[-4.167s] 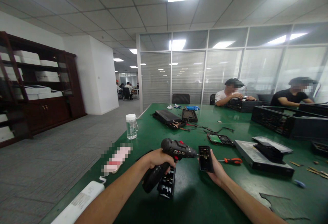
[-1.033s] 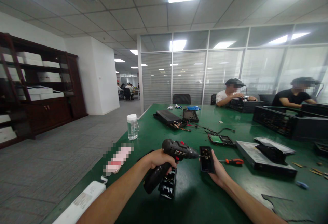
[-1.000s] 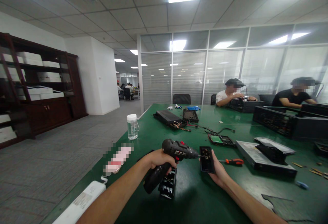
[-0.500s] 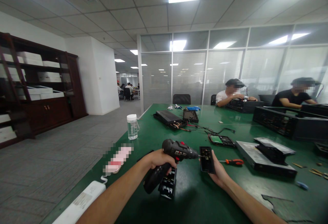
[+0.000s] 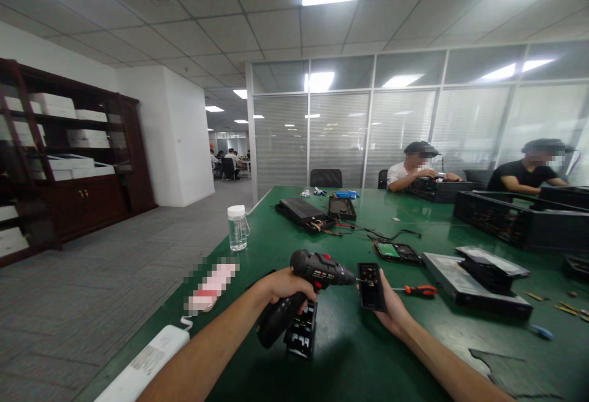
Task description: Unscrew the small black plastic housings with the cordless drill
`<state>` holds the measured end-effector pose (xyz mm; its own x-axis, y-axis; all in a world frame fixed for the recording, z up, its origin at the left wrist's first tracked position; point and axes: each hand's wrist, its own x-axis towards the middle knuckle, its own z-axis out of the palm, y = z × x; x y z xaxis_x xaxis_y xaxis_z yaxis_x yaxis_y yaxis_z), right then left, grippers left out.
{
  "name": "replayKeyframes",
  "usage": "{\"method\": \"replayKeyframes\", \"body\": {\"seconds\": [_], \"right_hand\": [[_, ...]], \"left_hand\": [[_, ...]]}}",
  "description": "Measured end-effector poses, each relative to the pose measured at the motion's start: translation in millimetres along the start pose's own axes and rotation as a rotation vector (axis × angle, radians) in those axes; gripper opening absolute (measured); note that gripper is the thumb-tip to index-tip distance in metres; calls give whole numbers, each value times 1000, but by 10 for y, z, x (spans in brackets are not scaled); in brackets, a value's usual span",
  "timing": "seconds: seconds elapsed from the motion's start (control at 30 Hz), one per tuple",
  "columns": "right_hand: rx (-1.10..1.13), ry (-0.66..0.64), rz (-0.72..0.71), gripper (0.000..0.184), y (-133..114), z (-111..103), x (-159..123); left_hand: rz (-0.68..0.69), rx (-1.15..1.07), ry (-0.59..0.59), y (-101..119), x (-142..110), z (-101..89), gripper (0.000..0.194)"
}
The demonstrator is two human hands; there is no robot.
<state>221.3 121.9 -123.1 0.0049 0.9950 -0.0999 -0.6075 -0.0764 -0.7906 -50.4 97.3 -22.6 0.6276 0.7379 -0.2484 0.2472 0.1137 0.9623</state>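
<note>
My left hand (image 5: pixel 285 283) is wrapped round the grip of a black cordless screwdriver (image 5: pixel 304 288) with red buttons. Its bit points right and touches the upper edge of a small black flat housing (image 5: pixel 370 286). My right hand (image 5: pixel 391 307) holds that housing upright from behind, above the green table (image 5: pixel 350 353). A black plastic part with several slots (image 5: pixel 300 330) lies on the table just under the screwdriver.
An orange-handled screwdriver (image 5: pixel 418 290) lies right of my right hand. Black device cases (image 5: pixel 476 279), a green circuit board (image 5: pixel 396 251), cables, a water bottle (image 5: pixel 237 228) and a white power strip (image 5: pixel 142 363) are on the table. Two people (image 5: pixel 416 166) work at the far side.
Hardly anything has changed; both hands keep the screwdriver bit against the housing in the same place, with only a slight shift of the view.
</note>
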Motion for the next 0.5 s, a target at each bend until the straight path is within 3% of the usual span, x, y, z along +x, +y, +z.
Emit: {"method": "replayKeyframes", "body": {"seconds": [0.5], "right_hand": [[-26,-4,-8,38,-2,1,-11]], "left_hand": [[1,-11,-13,7,-1,-3,26]]}}
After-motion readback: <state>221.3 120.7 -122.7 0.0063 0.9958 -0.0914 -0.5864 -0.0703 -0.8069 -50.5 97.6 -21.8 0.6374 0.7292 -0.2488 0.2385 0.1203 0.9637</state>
